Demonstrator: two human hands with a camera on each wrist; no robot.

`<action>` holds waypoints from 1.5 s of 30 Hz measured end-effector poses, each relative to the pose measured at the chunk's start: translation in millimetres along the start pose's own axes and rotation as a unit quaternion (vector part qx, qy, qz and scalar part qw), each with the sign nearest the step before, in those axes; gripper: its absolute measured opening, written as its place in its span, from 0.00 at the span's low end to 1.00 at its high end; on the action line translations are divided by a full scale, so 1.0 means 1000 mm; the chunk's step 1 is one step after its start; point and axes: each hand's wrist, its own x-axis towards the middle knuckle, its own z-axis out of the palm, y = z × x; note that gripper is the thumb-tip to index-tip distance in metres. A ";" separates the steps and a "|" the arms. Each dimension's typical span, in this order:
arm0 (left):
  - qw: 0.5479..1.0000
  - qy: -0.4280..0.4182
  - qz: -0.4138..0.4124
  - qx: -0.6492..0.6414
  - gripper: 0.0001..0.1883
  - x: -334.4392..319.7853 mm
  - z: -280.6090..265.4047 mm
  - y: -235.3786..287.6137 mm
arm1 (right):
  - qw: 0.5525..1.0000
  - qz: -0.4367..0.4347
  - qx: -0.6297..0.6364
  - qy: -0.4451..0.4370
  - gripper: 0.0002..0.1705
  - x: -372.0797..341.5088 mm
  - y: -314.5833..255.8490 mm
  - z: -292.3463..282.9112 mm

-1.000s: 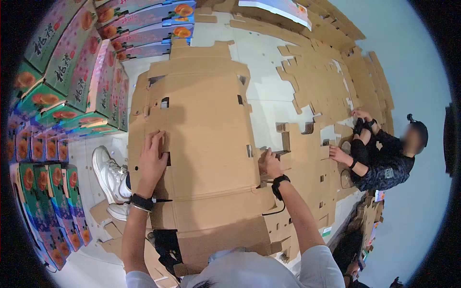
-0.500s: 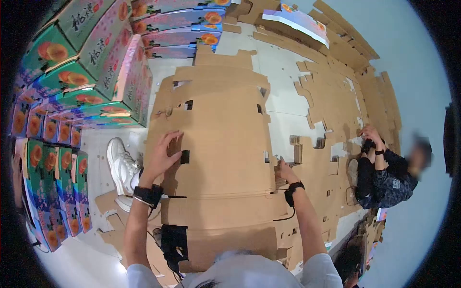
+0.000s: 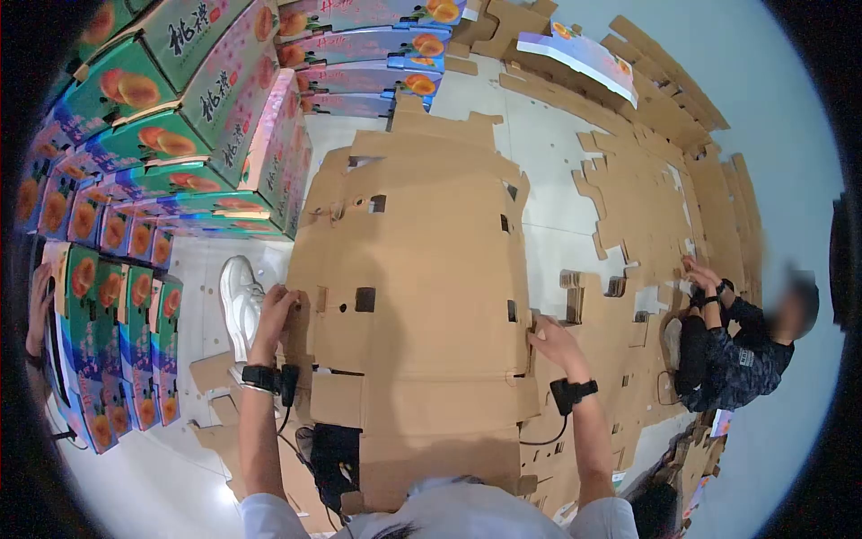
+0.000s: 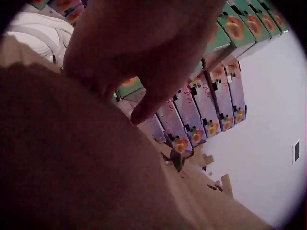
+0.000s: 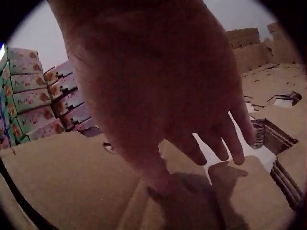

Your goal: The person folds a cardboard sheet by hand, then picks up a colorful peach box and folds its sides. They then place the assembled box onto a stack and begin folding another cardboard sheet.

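Observation:
A large brown cardboard sheet (image 3: 440, 287), die-cut with creases and square holes, lies flat in front of me in the head view. My left hand (image 3: 272, 325) is at its left edge, fingers bent and thumb close to them, gripping the edge flap. In the left wrist view the fingertips of this hand (image 4: 144, 52) are partly hidden past the board's edge. My right hand (image 3: 560, 346) rests at the sheet's right edge. Its fingers are straight and slightly spread in the right wrist view, with the thumb (image 5: 156, 167) low over the cardboard.
Printed peach boxes (image 3: 202, 99) are stacked at the left and back. More cut cardboard (image 3: 637, 198) covers the floor to the right, where another person (image 3: 736, 350) sits. A white shoe (image 3: 241, 301) stands beside the sheet's left edge. A printed panel (image 3: 579, 65) lies at the back.
My left hand has moved from over the sheet's left part out to its left edge. The right hand's fingers have straightened at the right edge. The head view has shifted, moving the scene rightward.

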 end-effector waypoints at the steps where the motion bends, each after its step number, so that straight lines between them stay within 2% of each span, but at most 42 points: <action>1: 1.000 0.002 0.002 -0.001 0.12 -0.001 0.001 0.004 | 0.998 -0.002 0.061 0.013 0.40 -0.006 -0.014 -0.006; 2: 0.999 0.015 -0.025 -0.021 0.11 -0.002 0.003 0.010 | 0.998 -0.004 0.060 0.014 0.40 -0.005 -0.020 -0.007; 3: 0.998 0.027 -0.049 -0.041 0.10 -0.001 0.004 0.016 | 0.978 0.018 0.204 -0.039 0.40 -0.002 -0.025 -0.008; 4: 0.998 0.029 -0.045 -0.043 0.10 0.001 0.004 0.017 | 0.934 0.038 0.343 -0.093 0.40 0.001 -0.029 -0.010; 5: 0.996 0.031 -0.049 -0.063 0.09 0.003 0.004 0.016 | 0.935 0.034 0.342 -0.090 0.40 0.004 -0.032 -0.013; 7: 0.995 0.031 -0.047 -0.087 0.08 0.007 0.005 0.016 | 0.917 0.108 0.379 -0.056 0.43 0.012 -0.035 -0.020; 10: 0.994 0.051 0.013 -0.100 0.07 0.006 0.001 0.013 | 0.918 0.053 0.392 -0.036 0.42 0.070 0.025 0.028; 11: 0.995 0.065 0.023 -0.070 0.08 0.005 -0.001 0.018 | 0.920 0.049 0.388 -0.031 0.42 0.084 0.036 0.039; 14: 0.991 0.103 0.069 -0.046 0.08 0.008 -0.003 0.019 | 0.886 0.155 0.435 -0.044 0.41 0.094 0.033 0.041; 15: 0.986 0.127 0.098 -0.048 0.08 0.008 -0.005 0.019 | 0.887 0.152 0.434 -0.043 0.41 0.092 0.032 0.037; 16: 0.985 0.130 0.100 -0.050 0.08 0.000 -0.003 0.031 | 0.894 0.153 0.420 -0.039 0.37 0.090 0.033 0.036; 18: 0.973 0.170 0.140 0.060 0.09 -0.013 0.000 0.053 | 0.902 0.148 0.405 -0.034 0.33 0.085 0.028 0.032; 20: 0.974 0.167 0.139 0.057 0.09 -0.015 -0.004 0.047 | 0.850 0.177 0.497 -0.005 0.28 0.073 0.020 0.028; 21: 0.977 0.157 0.136 0.056 0.09 -0.015 -0.004 0.043 | 0.849 0.176 0.497 -0.003 0.28 0.070 0.025 0.029; 23: 0.979 0.158 0.129 0.029 0.09 -0.014 -0.001 0.036 | 0.801 0.133 0.575 0.099 0.21 0.065 0.041 0.032; 24: 0.980 0.161 0.119 0.001 0.09 -0.014 0.000 0.034 | 0.776 0.103 0.614 0.104 0.16 0.031 0.015 0.005; 25: 0.980 0.158 0.118 0.001 0.09 -0.013 0.002 0.033 | 0.776 0.106 0.613 0.106 0.16 0.006 -0.009 -0.016; 27: 0.982 0.145 0.122 0.011 0.09 -0.014 0.003 0.034 | 0.680 0.082 0.673 0.278 0.15 -0.023 -0.037 -0.041; 28: 0.982 0.143 0.123 0.010 0.09 -0.013 0.004 0.035 | 0.679 0.082 0.673 0.280 0.15 -0.022 -0.026 -0.045; 30: 0.979 0.150 0.135 -0.029 0.10 -0.012 0.008 0.036 | 0.745 0.083 0.571 0.334 0.14 -0.013 0.019 -0.058; 31: 0.980 0.144 0.135 -0.029 0.10 -0.008 0.007 0.033 | 0.743 0.086 0.571 0.338 0.14 -0.009 0.039 -0.061; 33: 0.977 0.130 0.148 -0.085 0.10 0.004 0.003 0.023 | 0.874 -0.040 0.424 0.233 0.25 -0.003 0.068 -0.067; 34: 0.982 0.129 0.120 -0.063 0.10 -0.003 0.003 0.033 | 0.874 -0.039 0.424 0.236 0.25 -0.010 0.052 -0.074; 36: 0.985 0.124 0.098 -0.074 0.09 -0.014 0.005 0.046 | 0.911 -0.014 0.392 0.126 0.26 -0.021 0.016 -0.079; 37: 0.986 0.120 0.075 -0.085 0.09 -0.016 0.007 0.049 | 0.911 -0.015 0.391 0.128 0.26 -0.019 0.015 -0.072; 39: 0.986 0.113 0.078 -0.092 0.09 -0.002 0.001 0.030 | 0.862 -0.011 0.471 0.188 0.25 -0.014 0.025 -0.059; 40: 0.986 0.110 0.079 -0.098 0.08 0.002 0.001 0.026 | 0.862 -0.014 0.468 0.192 0.25 -0.017 0.024 -0.067; 42: 0.987 0.101 0.098 -0.083 0.07 0.004 0.005 0.021 | 0.826 -0.052 0.515 0.222 0.24 -0.032 0.021 -0.079; 43: 0.987 0.092 0.114 -0.063 0.07 0.002 0.006 0.025 | 0.826 -0.053 0.515 0.223 0.24 -0.044 0.014 -0.089; 45: 0.988 0.076 0.097 -0.091 0.07 -0.007 0.021 0.045 | 0.795 0.006 0.526 0.301 0.18 -0.075 0.000 -0.115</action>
